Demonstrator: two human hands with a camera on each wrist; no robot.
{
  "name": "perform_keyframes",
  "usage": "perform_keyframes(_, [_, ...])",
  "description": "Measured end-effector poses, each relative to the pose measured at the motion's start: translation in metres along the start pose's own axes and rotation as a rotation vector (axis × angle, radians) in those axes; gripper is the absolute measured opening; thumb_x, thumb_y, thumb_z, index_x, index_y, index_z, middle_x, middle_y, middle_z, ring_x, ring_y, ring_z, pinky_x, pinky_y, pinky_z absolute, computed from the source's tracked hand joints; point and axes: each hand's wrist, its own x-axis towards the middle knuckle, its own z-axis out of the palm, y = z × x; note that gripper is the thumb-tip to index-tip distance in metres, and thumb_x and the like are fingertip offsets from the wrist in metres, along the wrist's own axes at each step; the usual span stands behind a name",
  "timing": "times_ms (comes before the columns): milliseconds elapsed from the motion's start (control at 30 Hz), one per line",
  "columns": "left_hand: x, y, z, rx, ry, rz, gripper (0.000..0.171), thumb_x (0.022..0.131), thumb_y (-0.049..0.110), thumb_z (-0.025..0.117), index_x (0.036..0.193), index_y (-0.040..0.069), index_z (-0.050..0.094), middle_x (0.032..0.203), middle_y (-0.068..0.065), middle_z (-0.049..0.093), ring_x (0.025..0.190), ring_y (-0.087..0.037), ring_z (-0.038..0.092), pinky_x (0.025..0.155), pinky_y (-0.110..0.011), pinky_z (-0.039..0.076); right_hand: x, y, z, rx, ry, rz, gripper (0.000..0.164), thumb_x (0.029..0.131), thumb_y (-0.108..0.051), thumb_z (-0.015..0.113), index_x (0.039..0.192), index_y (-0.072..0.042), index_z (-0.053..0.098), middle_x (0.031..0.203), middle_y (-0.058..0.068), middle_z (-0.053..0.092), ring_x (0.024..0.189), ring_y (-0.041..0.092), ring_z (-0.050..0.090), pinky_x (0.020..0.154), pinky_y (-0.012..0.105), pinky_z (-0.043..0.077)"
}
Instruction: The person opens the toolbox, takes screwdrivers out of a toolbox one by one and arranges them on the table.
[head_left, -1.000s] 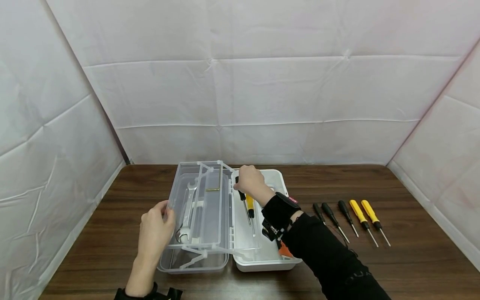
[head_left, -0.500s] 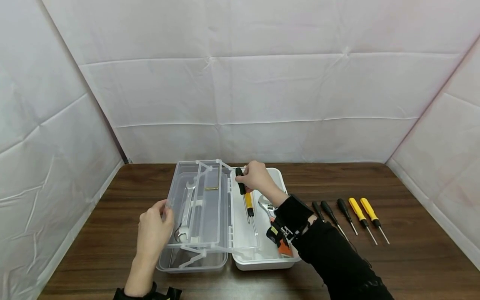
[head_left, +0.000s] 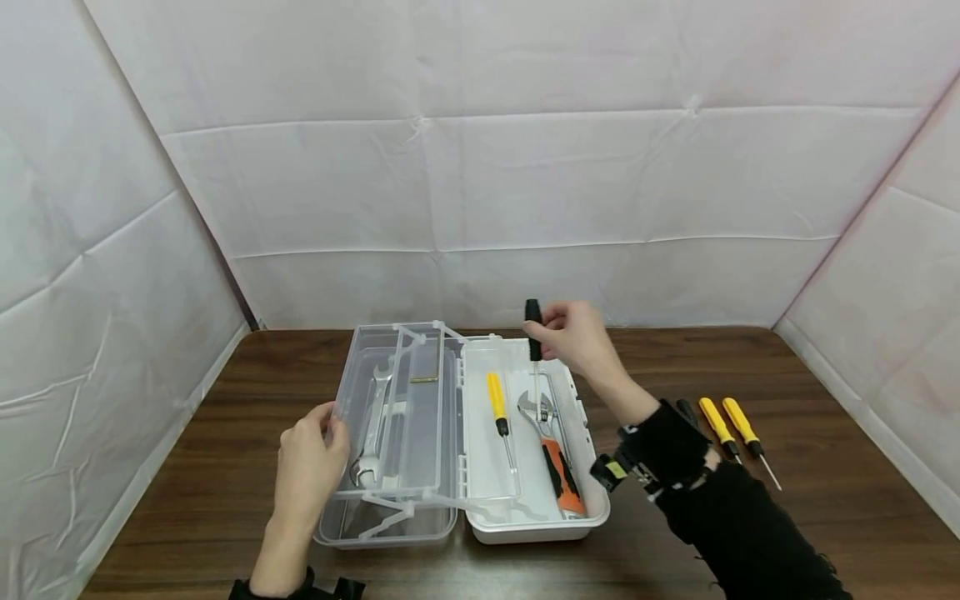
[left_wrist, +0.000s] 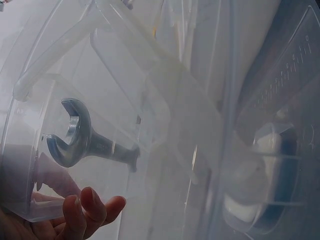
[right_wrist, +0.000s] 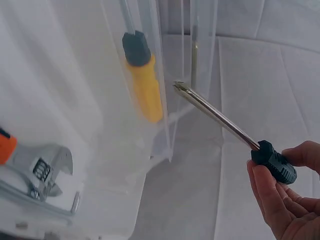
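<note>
My right hand (head_left: 546,327) pinches a black-handled screwdriver (head_left: 532,323) by its handle and holds it upright above the far end of the white toolbox base (head_left: 592,500). In the right wrist view the black screwdriver (right_wrist: 235,132) points its tip at the box wall. Inside the base lie a yellow screwdriver (head_left: 497,405) and an orange-handled adjustable wrench (head_left: 552,446). My left hand (head_left: 328,429) grips the left edge of the clear lid (head_left: 420,417), which lies open. An open-end wrench (head_left: 372,421) and a hex key (head_left: 437,362) lie in the lid.
Two yellow screwdrivers (head_left: 718,423) and a black one (head_left: 686,408) lie on the brown table (head_left: 810,500) right of the box, partly hidden by my right forearm. White fabric walls close in the back and both sides.
My right hand has lifted the black screwdriver out of the box, up and to the right, uncovering the adjustable wrench. The left hand has stayed on the lid.
</note>
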Motion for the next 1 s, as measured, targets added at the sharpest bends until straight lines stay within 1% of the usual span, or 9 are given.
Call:
perform_keyframes(167, [-0.001, 0.002, 0.000, -0.004, 0.007, 0.014, 0.031, 0.084, 0.006, 0.042, 0.104, -0.012, 0.058, 0.092, -0.029, 0.061, 0.082, -0.041, 0.059, 0.067, -0.051, 0.043, -0.011, 0.022, -0.027, -0.095, 0.056, -0.044, 0.021, 0.084, -0.021, 0.060, 0.081, -0.001, 0.058, 0.068, 0.010, 0.063, 0.050, 0.014, 0.059, 0.049, 0.028, 0.047])
perform_keyframes(267, [-0.001, 0.002, 0.000, -0.004, 0.001, 0.016, 0.031, 0.084, 0.005, 0.042, 0.105, -0.012, 0.058, 0.093, -0.029, 0.060, 0.082, -0.041, 0.058, 0.067, -0.051, 0.043, -0.018, 0.038, -0.038, -0.133, 0.069, -0.026, 0.020, 0.084, -0.020, 0.060, 0.081, 0.000, 0.057, 0.068, 0.011, 0.062, 0.049, 0.014, 0.057, 0.048, 0.028, 0.046])
perform_keyframes(400, [-0.001, 0.001, -0.001, 0.000, -0.010, 0.018, 0.031, 0.085, 0.005, 0.042, 0.106, -0.012, 0.057, 0.095, -0.029, 0.060, 0.083, -0.041, 0.058, 0.068, -0.051, 0.043, -0.025, 0.059, -0.044, -0.206, 0.070, 0.016, 0.023, 0.084, -0.020, 0.060, 0.086, 0.003, 0.058, 0.067, 0.010, 0.061, 0.049, 0.014, 0.055, 0.049, 0.029, 0.043])
perform_keyframes(500, [-0.001, 0.001, -0.001, 0.001, -0.015, 0.018, 0.031, 0.085, 0.005, 0.042, 0.106, -0.012, 0.057, 0.096, -0.029, 0.060, 0.084, -0.042, 0.058, 0.068, -0.051, 0.043, -0.028, 0.075, -0.042, -0.250, 0.057, 0.041, 0.023, 0.084, -0.019, 0.060, 0.088, 0.004, 0.059, 0.067, 0.009, 0.061, 0.049, 0.014, 0.053, 0.049, 0.029, 0.041])
perform_keyframes(600, [-0.001, 0.002, -0.001, -0.001, -0.018, 0.011, 0.031, 0.085, 0.005, 0.042, 0.107, -0.012, 0.056, 0.095, -0.029, 0.060, 0.083, -0.041, 0.058, 0.067, -0.051, 0.044, -0.029, 0.089, -0.038, -0.281, 0.041, 0.044, 0.022, 0.084, -0.018, 0.060, 0.085, 0.004, 0.059, 0.066, 0.008, 0.058, 0.049, 0.015, 0.051, 0.047, 0.029, 0.040])
perform_keyframes(700, [-0.001, 0.002, -0.001, -0.002, -0.015, 0.007, 0.031, 0.085, 0.005, 0.042, 0.106, -0.012, 0.057, 0.094, -0.029, 0.060, 0.080, -0.040, 0.059, 0.066, -0.050, 0.044, -0.028, 0.102, -0.033, -0.319, 0.035, 0.047, 0.019, 0.083, -0.016, 0.061, 0.077, 0.002, 0.059, 0.060, 0.006, 0.054, 0.047, 0.015, 0.047, 0.045, 0.028, 0.037])
perform_keyframes(767, [-0.001, 0.002, -0.001, -0.002, -0.010, 0.005, 0.031, 0.084, 0.005, 0.042, 0.106, -0.012, 0.057, 0.093, -0.029, 0.061, 0.078, -0.039, 0.059, 0.064, -0.049, 0.044, -0.027, 0.111, -0.029, -0.336, 0.019, 0.070, 0.020, 0.082, -0.016, 0.061, 0.070, 0.000, 0.058, 0.054, 0.003, 0.050, 0.045, 0.015, 0.046, 0.044, 0.027, 0.034])
perform_keyframes(900, [-0.001, 0.002, 0.000, 0.000, -0.009, 0.004, 0.032, 0.084, 0.006, 0.041, 0.106, -0.012, 0.057, 0.092, -0.028, 0.061, 0.077, -0.038, 0.060, 0.063, -0.049, 0.045, -0.026, 0.126, -0.023, -0.354, -0.026, 0.151, 0.032, 0.082, -0.016, 0.061, 0.055, -0.008, 0.046, 0.044, -0.001, 0.039, 0.041, 0.018, 0.047, 0.039, 0.025, 0.029])
perform_keyframes(1000, [-0.001, 0.001, 0.000, 0.000, -0.014, 0.004, 0.032, 0.084, 0.006, 0.041, 0.106, -0.012, 0.057, 0.092, -0.029, 0.061, 0.076, -0.037, 0.060, 0.062, -0.048, 0.045, -0.025, 0.135, -0.019, -0.377, -0.061, 0.213, 0.041, 0.082, -0.016, 0.062, 0.051, -0.013, 0.035, 0.041, -0.002, 0.033, 0.041, 0.022, 0.050, 0.038, 0.023, 0.025])
